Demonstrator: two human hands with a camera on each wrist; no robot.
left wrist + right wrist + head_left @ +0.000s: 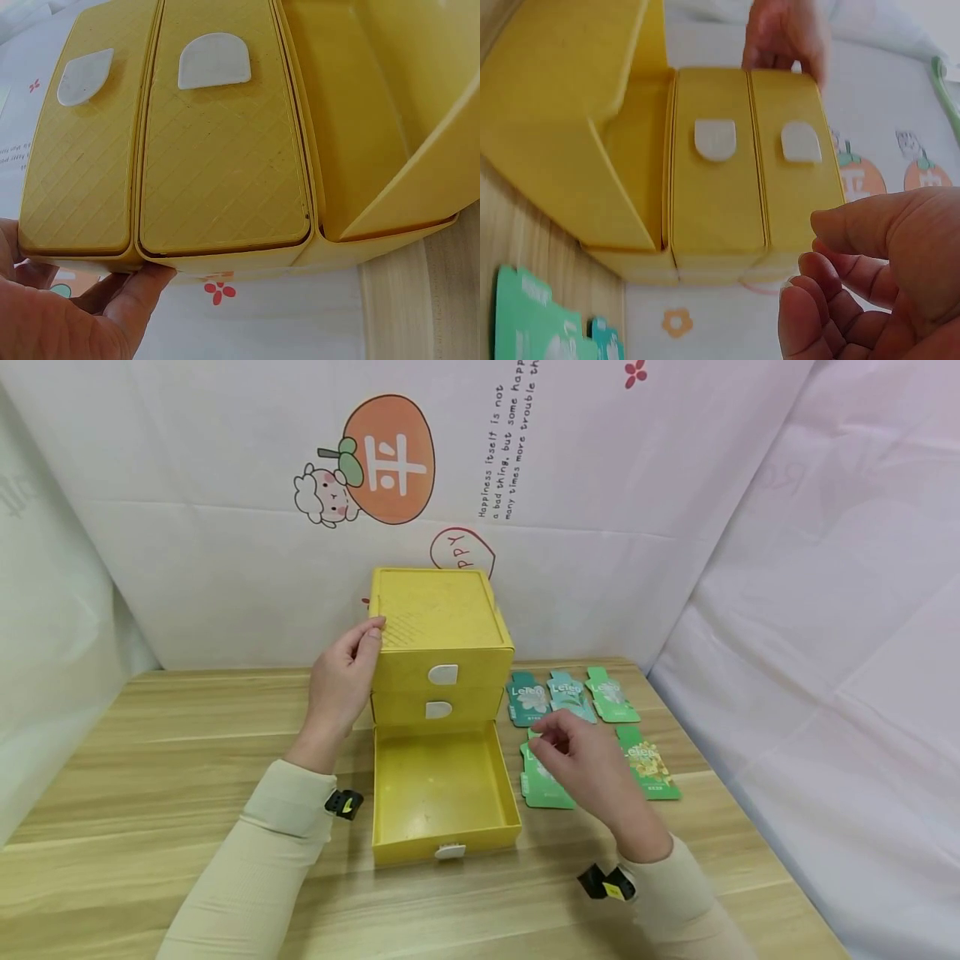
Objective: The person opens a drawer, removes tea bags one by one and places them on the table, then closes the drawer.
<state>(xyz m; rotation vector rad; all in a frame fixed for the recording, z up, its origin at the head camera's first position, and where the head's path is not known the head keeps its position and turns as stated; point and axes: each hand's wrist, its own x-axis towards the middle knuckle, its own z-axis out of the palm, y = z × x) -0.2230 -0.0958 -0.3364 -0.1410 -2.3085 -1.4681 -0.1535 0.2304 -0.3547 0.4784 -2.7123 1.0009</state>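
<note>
A yellow drawer box (442, 610) with three stacked drawers stands on the table. White tabs mark the drawer fronts, such as the middle front (225, 150). The bottom drawer (447, 785) is pulled out, its yellow floor showing. My left hand (343, 681) holds the box by its upper left side, one finger over the top edge. Several flat packets, mostly green and printed "LeTea", lie to the right. My right hand (592, 768) hovers above them with fingers loosely curled and nothing between them. It partly covers a green packet (543, 781) and a yellow-flowered packet (651, 768).
Behind the box, a dark teal packet (528, 700), a light teal packet (570, 693) and a white-flowered green packet (612, 697) form the back row. A printed white cloth (600, 527) hangs behind the wooden table (187, 827), with more cloth along both sides.
</note>
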